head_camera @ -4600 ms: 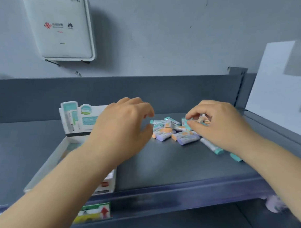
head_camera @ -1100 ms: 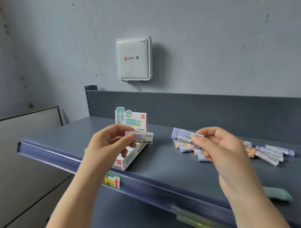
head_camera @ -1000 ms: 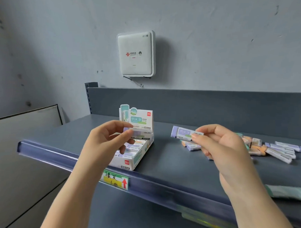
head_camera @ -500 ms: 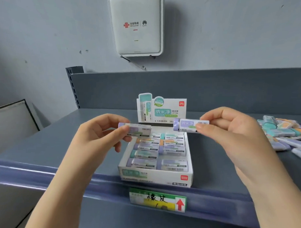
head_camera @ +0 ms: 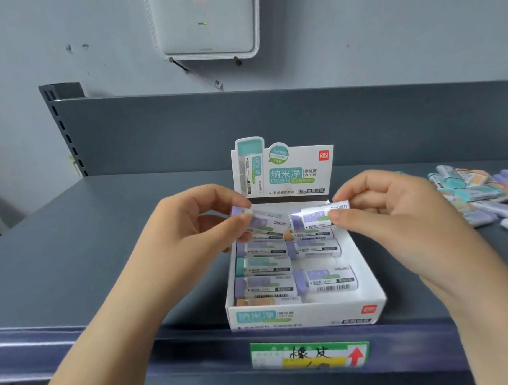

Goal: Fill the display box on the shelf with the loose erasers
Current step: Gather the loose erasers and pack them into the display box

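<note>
Left hand [head_camera: 188, 236]: pinches a purple eraser [head_camera: 267, 223].
Right hand [head_camera: 395, 223]: pinches another eraser [head_camera: 318, 216].
Tip: lay both flat in the box [head_camera: 367, 285] back row.

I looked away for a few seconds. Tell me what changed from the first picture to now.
Both hands left the loose pile: the left hand now pinches a purple eraser, the right hand pinches another, both carried over the display box. The rest of the loose erasers remain on the shelf, as does the box.
</note>
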`<action>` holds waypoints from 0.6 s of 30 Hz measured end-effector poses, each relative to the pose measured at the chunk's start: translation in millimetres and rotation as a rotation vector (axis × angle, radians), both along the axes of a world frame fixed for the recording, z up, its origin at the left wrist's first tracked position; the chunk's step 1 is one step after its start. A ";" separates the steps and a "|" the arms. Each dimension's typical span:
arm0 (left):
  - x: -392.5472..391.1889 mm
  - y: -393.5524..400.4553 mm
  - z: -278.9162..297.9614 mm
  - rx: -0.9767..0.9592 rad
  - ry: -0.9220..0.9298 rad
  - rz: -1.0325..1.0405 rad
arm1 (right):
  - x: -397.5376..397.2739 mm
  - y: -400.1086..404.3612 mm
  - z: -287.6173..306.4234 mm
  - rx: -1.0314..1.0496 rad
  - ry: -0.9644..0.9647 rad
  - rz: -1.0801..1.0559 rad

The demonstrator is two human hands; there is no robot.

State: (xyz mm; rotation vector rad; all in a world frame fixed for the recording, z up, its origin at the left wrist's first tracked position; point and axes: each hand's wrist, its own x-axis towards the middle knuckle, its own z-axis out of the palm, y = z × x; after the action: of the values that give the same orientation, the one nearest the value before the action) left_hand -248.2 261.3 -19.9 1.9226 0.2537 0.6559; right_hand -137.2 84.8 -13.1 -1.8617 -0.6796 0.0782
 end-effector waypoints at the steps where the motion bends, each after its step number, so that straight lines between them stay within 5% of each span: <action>1: 1.5 -1.4 -0.9 0.023 0.011 0.013 | 1.3 0.9 1.5 -0.024 -0.010 0.007; 14: 10.8 -9.5 -1.6 0.642 0.101 0.219 | 18.4 0.8 -5.9 -0.090 -0.034 0.050; 18: 11.4 -4.4 0.5 0.700 0.180 0.188 | 18.1 -0.5 -10.0 -0.060 -0.041 0.056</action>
State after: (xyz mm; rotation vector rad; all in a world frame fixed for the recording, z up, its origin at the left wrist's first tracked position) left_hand -236.8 256.9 -19.4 2.6588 0.3526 0.7604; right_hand -119.1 84.4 -23.1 -1.9065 -0.7649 0.0980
